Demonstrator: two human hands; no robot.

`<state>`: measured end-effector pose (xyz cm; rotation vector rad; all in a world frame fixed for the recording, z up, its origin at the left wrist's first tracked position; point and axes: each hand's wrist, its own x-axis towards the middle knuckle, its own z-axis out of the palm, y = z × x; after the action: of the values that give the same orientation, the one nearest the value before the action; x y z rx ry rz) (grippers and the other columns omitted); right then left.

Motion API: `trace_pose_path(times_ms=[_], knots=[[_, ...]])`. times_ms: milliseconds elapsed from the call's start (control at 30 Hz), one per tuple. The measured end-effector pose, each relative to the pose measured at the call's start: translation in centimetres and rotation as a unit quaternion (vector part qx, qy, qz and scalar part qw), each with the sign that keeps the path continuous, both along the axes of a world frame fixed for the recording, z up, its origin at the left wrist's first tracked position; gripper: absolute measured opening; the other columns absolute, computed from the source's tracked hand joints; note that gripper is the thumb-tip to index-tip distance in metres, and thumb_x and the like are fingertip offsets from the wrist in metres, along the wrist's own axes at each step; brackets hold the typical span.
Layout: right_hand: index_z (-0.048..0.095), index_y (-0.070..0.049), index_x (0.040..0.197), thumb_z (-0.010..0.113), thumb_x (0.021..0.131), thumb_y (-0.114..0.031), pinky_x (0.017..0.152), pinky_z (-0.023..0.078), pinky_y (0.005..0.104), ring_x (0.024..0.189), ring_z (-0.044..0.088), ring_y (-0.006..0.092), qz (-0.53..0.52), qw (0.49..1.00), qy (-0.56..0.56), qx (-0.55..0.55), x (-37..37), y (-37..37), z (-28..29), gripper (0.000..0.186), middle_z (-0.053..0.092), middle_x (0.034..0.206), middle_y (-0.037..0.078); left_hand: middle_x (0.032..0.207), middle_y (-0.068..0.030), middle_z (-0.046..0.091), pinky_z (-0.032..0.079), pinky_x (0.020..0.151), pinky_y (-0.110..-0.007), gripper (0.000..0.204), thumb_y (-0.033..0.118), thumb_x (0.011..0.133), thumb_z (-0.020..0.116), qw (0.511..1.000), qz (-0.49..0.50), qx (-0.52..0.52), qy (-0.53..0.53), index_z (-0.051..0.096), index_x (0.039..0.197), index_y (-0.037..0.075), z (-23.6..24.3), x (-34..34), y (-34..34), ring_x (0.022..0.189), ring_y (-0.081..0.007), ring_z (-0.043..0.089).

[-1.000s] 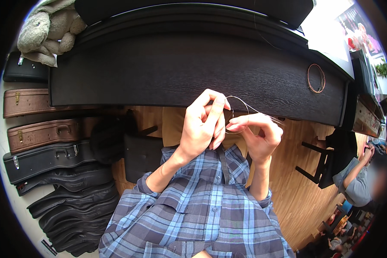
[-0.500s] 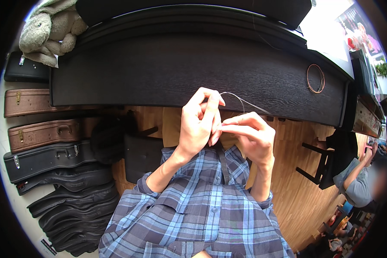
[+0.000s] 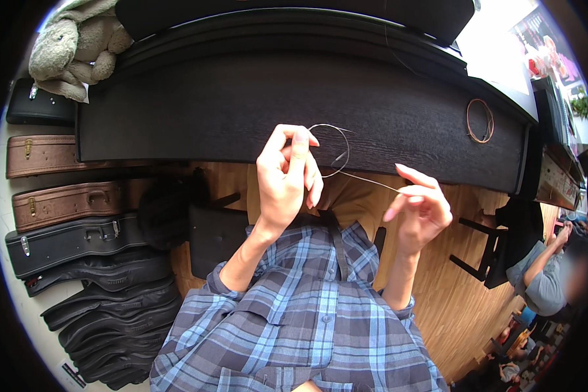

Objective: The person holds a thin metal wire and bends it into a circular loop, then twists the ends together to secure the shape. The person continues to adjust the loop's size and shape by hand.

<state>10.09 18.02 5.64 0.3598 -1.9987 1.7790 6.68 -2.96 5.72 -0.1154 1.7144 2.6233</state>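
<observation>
A thin silvery guitar string [image 3: 348,153] makes a loop above the front edge of the black piano lid. My left hand [image 3: 284,173] pinches it at the loop's left side, the thumb and index fingertips pressed together and the other fingers curled. From the loop's lower side the string runs rightward, nearly straight, to the fingertips of my right hand [image 3: 421,212]. One finger of that hand is stretched out above the string, and the exact pinch point is partly hidden. One short end sticks out past the loop's top.
A coiled copper-coloured string [image 3: 480,121] lies on the right of the piano lid [image 3: 209,104]. Brown and black instrument cases [image 3: 65,206] line the left, below a plush toy [image 3: 78,49]. A black stool [image 3: 487,251] stands at right, near another person [image 3: 536,277].
My right hand has moved right, away from my left hand, drawing the string out between them. My left hand has shifted slightly left and up. The loop now shows wider.
</observation>
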Motion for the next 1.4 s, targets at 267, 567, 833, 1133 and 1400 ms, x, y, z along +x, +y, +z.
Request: trace_pose_path(times_ms=[267, 567, 833, 1133, 1400], knots=[[0.054, -0.008, 0.099, 0.054, 0.107, -0.028, 0.049, 0.034, 0.0213, 0.054, 0.042, 0.0074, -0.100, 0.967, -0.038, -0.233, -0.1, 6.4, -0.9, 0.021, 0.061, 0.084, 0.003, 0.051, -0.0007, 0.043, 0.033, 0.032, -0.024, 0.027, 0.024, 0.111, 0.046, 1.000, 0.018, -0.006, 0.024, 0.052, 0.099, 0.001, -0.3, -0.6, -1.3, 0.033, -0.0092, 0.044], [0.064, -0.007, 0.114, 0.061, 0.104, -0.020, 0.061, 0.041, 0.0205, 0.061, 0.048, 0.0053, -0.168, 0.947, -0.120, -0.245, -0.3, 9.7, -1.6, 0.016, 0.069, 0.098, 0.005, 0.052, -0.0003, 0.043, 0.034, 0.032, -0.024, 0.025, 0.023, 0.110, 0.048, 0.998, -0.005, 0.024, 0.062, 0.052, 0.098, 0.001, 0.3, 0.0, -1.0, 0.034, -0.0083, 0.043], [0.039, -0.010, 0.151, 0.080, 0.072, 0.012, 0.072, 0.054, 0.0235, 0.088, 0.068, 0.0124, -0.003, 0.948, -0.304, 0.099, 2.0, 8.0, 2.8, 0.091, 0.050, 0.147, 0.010, 0.051, -0.0005, 0.043, 0.035, 0.033, -0.024, 0.025, 0.021, 0.110, 0.047, 0.998, 0.011, -0.007, 0.064, 0.052, 0.098, 0.001, 0.7, 0.2, -0.8, 0.034, -0.0079, 0.043], [0.057, -0.007, 0.139, 0.060, 0.084, 0.017, 0.087, 0.051, 0.0293, 0.102, 0.063, 0.0186, 0.024, 0.867, -0.333, 0.369, 2.7, 8.1, 5.5, 0.061, 0.061, 0.125, 0.009, 0.051, -0.0004, 0.046, 0.036, 0.035, -0.023, 0.025, 0.021, 0.110, 0.049, 0.996, 0.028, -0.051, 0.062, 0.054, 0.097, 0.000, 0.8, 0.2, -1.2, 0.036, -0.0076, 0.046], [0.068, -0.001, 0.119, 0.070, 0.091, 0.003, 0.071, 0.055, 0.0234, 0.075, 0.066, 0.0084, 0.091, 0.971, -0.213, 0.052, -0.9, -1.7, 3.5, 0.029, 0.068, 0.102, 0.007, 0.052, -0.0001, 0.051, 0.036, 0.036, -0.022, 0.024, 0.018, 0.108, 0.052, 0.996, -0.024, -0.032, 0.077, 0.060, 0.095, -0.001, 1.3, 1.0, 0.1, 0.038, -0.0047, 0.046]])
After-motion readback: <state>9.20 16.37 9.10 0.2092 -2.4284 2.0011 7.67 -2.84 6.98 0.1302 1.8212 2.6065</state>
